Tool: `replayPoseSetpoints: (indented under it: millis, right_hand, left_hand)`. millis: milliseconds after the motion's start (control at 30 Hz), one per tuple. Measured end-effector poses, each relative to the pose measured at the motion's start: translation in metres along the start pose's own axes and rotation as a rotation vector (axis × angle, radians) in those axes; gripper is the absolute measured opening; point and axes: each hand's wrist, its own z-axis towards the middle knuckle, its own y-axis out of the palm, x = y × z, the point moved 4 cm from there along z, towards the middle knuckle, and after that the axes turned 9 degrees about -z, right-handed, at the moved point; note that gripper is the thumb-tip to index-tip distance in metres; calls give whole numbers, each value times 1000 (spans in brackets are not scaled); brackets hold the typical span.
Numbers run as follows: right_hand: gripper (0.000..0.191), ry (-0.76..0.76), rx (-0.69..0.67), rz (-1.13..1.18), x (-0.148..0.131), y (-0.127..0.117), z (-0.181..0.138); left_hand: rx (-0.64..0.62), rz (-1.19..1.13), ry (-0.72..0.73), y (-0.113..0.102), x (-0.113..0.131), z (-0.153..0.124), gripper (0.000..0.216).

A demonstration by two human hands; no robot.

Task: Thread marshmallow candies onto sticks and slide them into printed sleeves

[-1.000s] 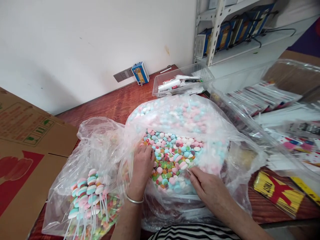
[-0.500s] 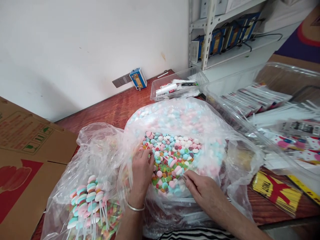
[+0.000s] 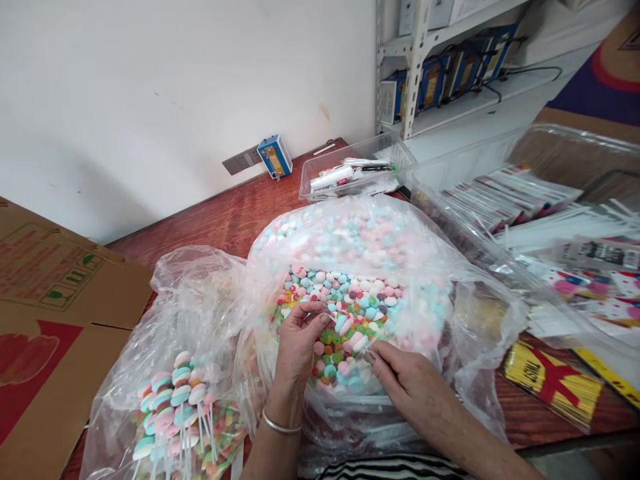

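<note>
My left hand (image 3: 303,337), with a bangle at the wrist, is over the loose candy, thumb and forefinger pinched at the white stick of a blue-and-pink candy (image 3: 343,325). My right hand (image 3: 397,370) pinches the short visible end of a stick carrying a pink-and-white candy (image 3: 357,343). Both are above an open clear plastic bag (image 3: 430,267) of pastel pink, blue and white candies mixed with small green, orange and red gummies (image 3: 330,340). To the left, several candy skewers on white sticks (image 3: 183,393) lie on another clear bag (image 3: 193,287).
Cardboard boxes flank the left side (image 3: 65,320). At the back stand a small clear tray of pens (image 3: 350,175) and a blue device (image 3: 275,157) by the wall socket. A large clear bin (image 3: 465,243) holds packets at right, near yellow twist ties (image 3: 553,387).
My left hand has moved right, from the left part of the candy pile to the stick of the blue-and-pink candy. My right hand keeps its pinch almost in place.
</note>
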Motion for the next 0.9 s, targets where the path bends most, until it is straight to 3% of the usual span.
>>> replayPoseSetpoints:
  millis: [233, 400, 600, 700, 800, 900]
  right_hand:
    - [27, 27, 21, 26, 1, 3, -1]
    - [29, -11, 65, 63, 6, 6, -3]
    - [29, -95, 111, 192, 9, 13, -7]
    - [31, -43, 147, 304, 17, 13, -4]
    - [36, 68, 145, 458, 32, 12, 0]
    - [38, 124, 135, 551, 46, 12, 3]
  left_hand:
    - [27, -56, 12, 9, -19, -8, 21]
    - [37, 38, 29, 12, -26, -15, 20]
    - [-63, 175, 12, 23, -28, -27, 22]
    - [-113, 197, 61, 25, -23, -27, 22]
    - [-111, 320, 194, 18, -4, -15, 29]
    - [-37, 733, 493, 4, 28, 6, 23]
